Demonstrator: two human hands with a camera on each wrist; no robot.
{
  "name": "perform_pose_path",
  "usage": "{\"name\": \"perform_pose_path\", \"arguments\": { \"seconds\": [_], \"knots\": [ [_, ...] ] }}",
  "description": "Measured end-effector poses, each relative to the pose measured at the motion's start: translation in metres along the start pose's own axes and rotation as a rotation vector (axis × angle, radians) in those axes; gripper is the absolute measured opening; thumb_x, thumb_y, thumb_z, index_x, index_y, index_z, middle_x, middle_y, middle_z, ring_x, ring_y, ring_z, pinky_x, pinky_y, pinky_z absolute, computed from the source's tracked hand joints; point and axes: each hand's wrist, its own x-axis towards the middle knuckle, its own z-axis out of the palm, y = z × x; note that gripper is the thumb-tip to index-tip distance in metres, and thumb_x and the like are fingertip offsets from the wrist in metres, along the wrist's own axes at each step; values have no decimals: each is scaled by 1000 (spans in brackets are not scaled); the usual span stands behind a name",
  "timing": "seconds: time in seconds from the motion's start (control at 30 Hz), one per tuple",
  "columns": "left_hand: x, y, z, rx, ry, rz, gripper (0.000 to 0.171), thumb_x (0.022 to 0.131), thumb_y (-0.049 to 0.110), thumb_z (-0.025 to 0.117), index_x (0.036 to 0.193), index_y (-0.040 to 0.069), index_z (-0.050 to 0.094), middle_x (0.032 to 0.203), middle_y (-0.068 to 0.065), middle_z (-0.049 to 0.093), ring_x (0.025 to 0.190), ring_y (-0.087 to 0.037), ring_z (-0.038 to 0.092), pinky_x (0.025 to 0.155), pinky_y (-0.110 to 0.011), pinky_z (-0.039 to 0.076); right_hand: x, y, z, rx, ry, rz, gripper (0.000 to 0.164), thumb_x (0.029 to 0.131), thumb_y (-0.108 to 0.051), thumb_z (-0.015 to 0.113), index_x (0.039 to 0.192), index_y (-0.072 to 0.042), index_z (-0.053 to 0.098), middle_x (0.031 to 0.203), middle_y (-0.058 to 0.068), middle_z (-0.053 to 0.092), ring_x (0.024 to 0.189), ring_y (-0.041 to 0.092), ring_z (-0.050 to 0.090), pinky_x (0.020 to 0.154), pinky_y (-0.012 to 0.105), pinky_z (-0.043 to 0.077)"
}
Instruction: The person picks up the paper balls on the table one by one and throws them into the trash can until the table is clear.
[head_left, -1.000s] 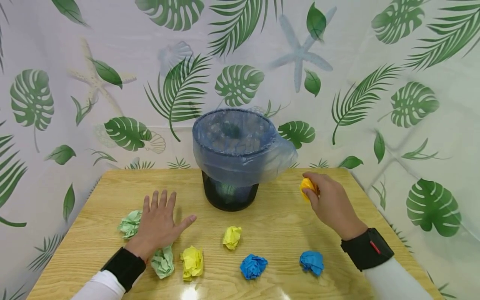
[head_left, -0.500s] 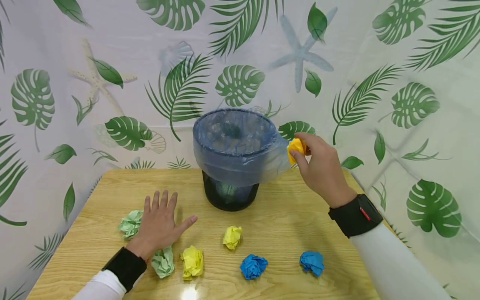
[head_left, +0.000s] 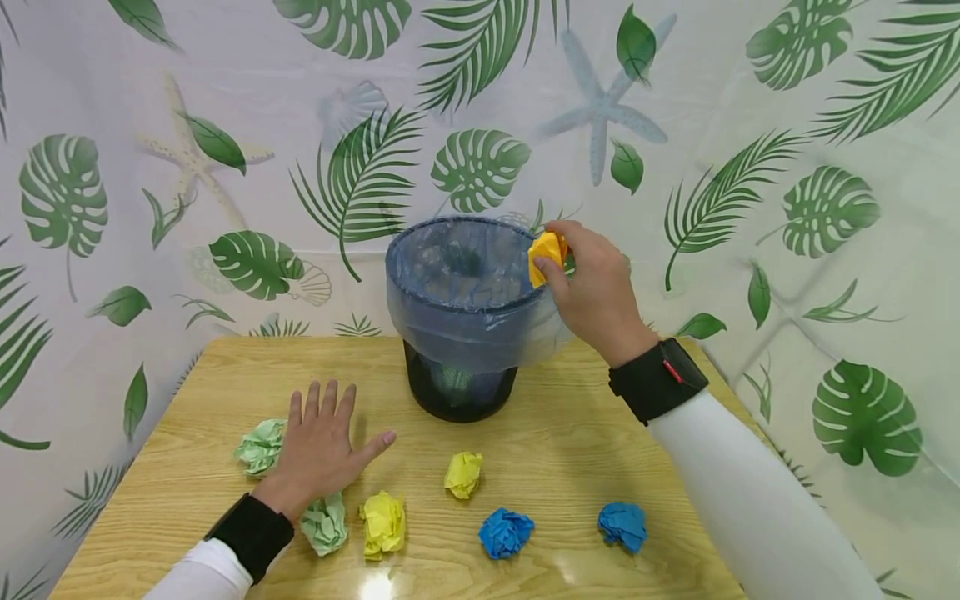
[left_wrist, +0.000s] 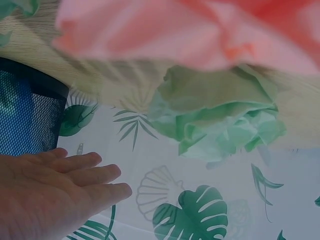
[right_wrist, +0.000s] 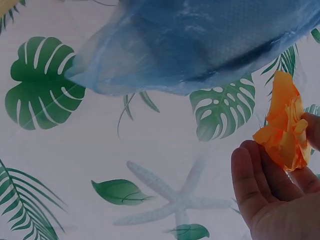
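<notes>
My right hand pinches a crumpled orange paper ball between thumb and fingers, at the right rim of the bin. The black mesh bin has a translucent blue bag folded over its rim. My left hand, fingers straight and spread, is held palm down at the left of the table. Beside it lies a light green paper ball, and another green ball shows by its wrist. The left wrist view also has a pink paper piece close to the camera, hidden in the head view.
Two yellow paper balls and two blue ones lie across the front half of the wooden table. A leaf-printed cloth hangs behind and along both sides.
My right hand has carried the orange paper ball up and leftward, from beside the bin to its right rim. The left hand and the paper balls on the table stay put.
</notes>
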Motion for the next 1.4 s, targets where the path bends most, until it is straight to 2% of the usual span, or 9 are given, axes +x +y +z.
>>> {"name": "perform_pose_path", "arguments": {
  "seconds": [0.17,0.37,0.47,0.57,0.67,0.8,0.93,1.13,1.4],
  "knots": [
    [0,0,0,0,8,8,106,94,82,40,159,-1,34,162,-33,25,151,-54,13,122,-69,4,13,-7,12,-4,-31,44,46,98,-14,72,139,1,57,125,21,64,109,37,56,90,47,53],
    [0,1,0,-4,9,8,105,94,82,40,158,-1,35,162,-34,26,151,-54,14,122,-69,4,21,-13,30,-27,-106,103,45,99,-20,72,139,-3,59,122,19,66,105,38,53,85,47,48],
    [0,0,0,-1,10,7,105,94,81,40,159,-1,34,162,-34,25,151,-54,14,122,-69,4,22,-15,36,-46,-168,144,47,100,-24,71,140,-5,58,121,18,67,110,39,51,94,50,44],
    [-1,1,1,11,17,3,105,94,81,41,159,-1,34,162,-33,25,151,-54,15,122,-69,4,21,-14,39,-62,-241,161,51,101,-29,68,146,-9,55,123,17,67,122,40,49,105,53,38],
    [0,0,1,19,23,1,105,94,81,42,159,-1,35,162,-33,26,151,-54,16,122,-69,5,19,-12,39,-63,-290,154,56,104,-33,64,152,-11,49,136,16,63,136,39,43,116,56,30],
    [0,0,1,10,10,-1,106,93,82,40,159,0,33,163,-33,24,151,-54,13,123,-68,2,14,-9,37,-61,-300,143,56,106,-36,59,155,-12,46,153,14,51,146,38,34,122,55,23],
    [0,-1,1,-7,0,-1,106,93,83,39,160,0,32,163,-33,22,151,-54,10,124,-65,-2,9,-6,35,-72,-314,123,58,108,-41,53,157,-11,43,158,16,44,151,39,27,125,53,17],
    [0,-1,0,-14,-5,3,106,93,82,39,160,0,32,163,-33,21,151,-55,10,124,-65,-2,-2,0,32,-108,-355,79,65,109,-49,46,161,-11,34,166,22,27,155,41,16,127,55,8],
    [0,-1,2,-21,-8,0,107,93,83,39,160,0,32,163,-34,21,152,-55,9,124,-65,-2,-20,11,24,-143,-340,73,72,108,-53,45,164,-12,27,169,22,17,156,42,9,126,59,1]
  ]
}}
